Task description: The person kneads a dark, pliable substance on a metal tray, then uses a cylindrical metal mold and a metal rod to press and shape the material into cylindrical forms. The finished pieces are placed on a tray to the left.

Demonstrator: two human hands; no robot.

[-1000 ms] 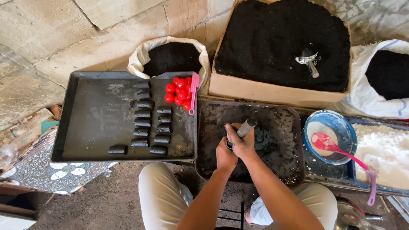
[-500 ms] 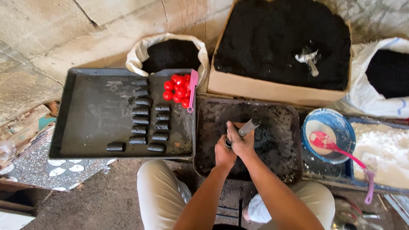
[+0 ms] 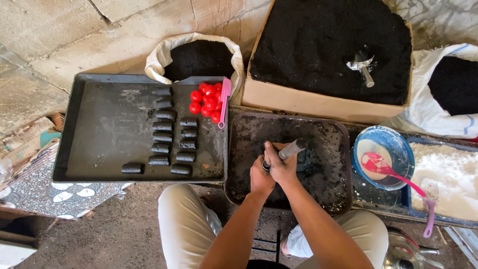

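Both hands, left hand (image 3: 260, 178) and right hand (image 3: 282, 169), grip a grey metal tube (image 3: 291, 149) over the dirty black tray (image 3: 331, 195), beside moulded charcoal rolls (image 3: 169, 134).

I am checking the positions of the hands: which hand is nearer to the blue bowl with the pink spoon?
The right hand. It grips the grey tube over the dark tray, on the side toward the blue bowl. The left hand sits beside it, farther from the bowl.

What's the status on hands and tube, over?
Both hands, left hand and right hand, grip grey tube over black tray. Nothing obstructing.
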